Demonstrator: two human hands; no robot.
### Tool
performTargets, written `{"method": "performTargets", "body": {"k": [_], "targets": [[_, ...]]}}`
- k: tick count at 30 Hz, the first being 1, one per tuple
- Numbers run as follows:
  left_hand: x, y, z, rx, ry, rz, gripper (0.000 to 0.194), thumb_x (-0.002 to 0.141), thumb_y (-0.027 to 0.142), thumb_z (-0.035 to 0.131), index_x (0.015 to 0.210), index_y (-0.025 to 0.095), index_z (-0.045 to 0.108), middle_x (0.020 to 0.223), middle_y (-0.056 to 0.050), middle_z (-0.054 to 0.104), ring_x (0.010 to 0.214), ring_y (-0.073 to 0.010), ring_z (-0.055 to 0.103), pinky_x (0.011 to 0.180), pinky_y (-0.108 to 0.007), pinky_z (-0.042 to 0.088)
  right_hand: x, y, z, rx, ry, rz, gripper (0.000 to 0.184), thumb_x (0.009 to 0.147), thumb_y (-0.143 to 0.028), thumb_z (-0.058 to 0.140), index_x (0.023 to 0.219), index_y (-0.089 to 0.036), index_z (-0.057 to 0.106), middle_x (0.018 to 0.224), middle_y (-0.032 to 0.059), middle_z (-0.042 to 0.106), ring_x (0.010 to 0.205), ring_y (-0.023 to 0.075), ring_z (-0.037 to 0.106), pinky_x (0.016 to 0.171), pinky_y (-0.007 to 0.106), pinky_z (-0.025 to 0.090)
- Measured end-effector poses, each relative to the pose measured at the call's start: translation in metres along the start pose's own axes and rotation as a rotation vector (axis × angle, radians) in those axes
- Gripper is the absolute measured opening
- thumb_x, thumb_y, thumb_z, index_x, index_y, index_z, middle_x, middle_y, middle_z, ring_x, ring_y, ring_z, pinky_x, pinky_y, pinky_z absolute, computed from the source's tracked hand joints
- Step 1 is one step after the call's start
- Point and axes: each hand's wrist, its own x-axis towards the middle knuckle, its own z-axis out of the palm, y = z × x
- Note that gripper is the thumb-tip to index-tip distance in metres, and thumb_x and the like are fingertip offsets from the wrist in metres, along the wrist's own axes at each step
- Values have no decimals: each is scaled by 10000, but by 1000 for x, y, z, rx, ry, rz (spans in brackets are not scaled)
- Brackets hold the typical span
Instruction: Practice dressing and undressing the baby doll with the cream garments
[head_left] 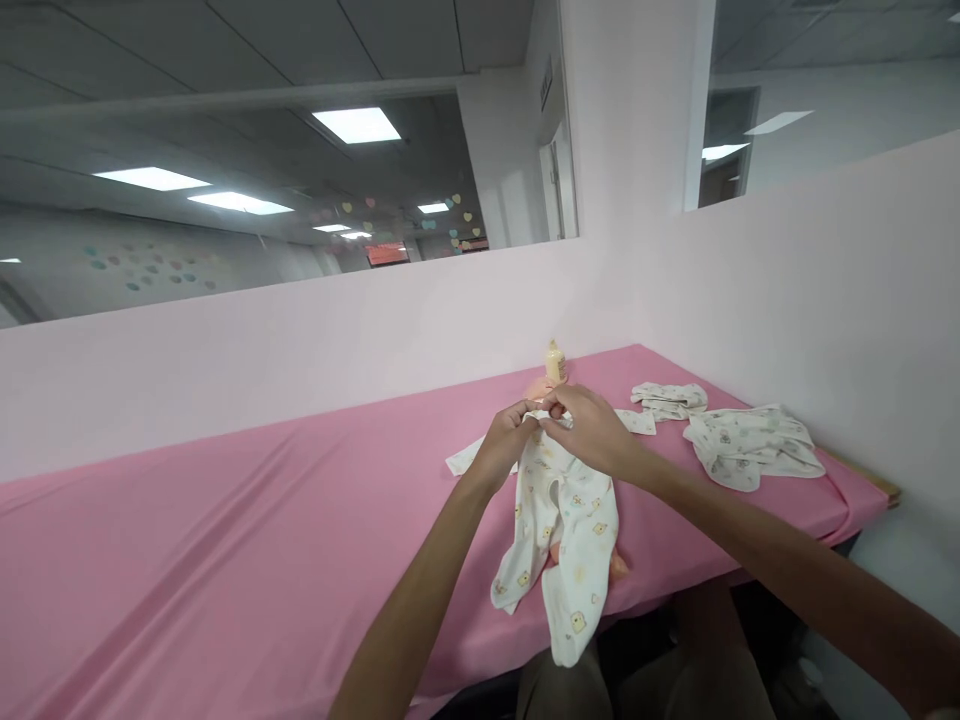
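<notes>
hands pinch printed garment; bottle beyond; cloths at right

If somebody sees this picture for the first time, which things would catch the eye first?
Probably the bright pink sheet, which spreads across the lower part of the view. Right of centre, the left hand and right hand meet at the top of a white baby romper with yellow prints. Beyond them, a cream-coloured bottle stands near the wall.
</notes>
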Motion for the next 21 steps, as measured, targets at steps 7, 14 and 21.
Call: {"method": "performTargets", "body": {"k": [7,14,21], "targets": [[10,-9,0,101,153,-31,391,727,311,656,1081,180,556,947,-59,642,798,-165,590,683,-267,438,4,28,0,341,-213,361,152,703,-295,601,679,-207,478,535,-66,450,484,93,392,465,231,257],[-32,-22,44,531,341,226,299,864,455,517,1001,195,571,1000,-65,604,909,-206,553,777,-323,413,5,27,13,1036,-114,674,232,667,-273,662,646,-190,446,562,-59,440,495,69,407,447,206,308],[-31,-27,39,501,352,202,158,900,274,401,812,199,509,757,-4,563,697,-157,501,637,-276,351,-16,18,16,1054,-149,435,230,798,-382,621,870,-172,681,994,65,646,985,168,581,872,296,459]]}}
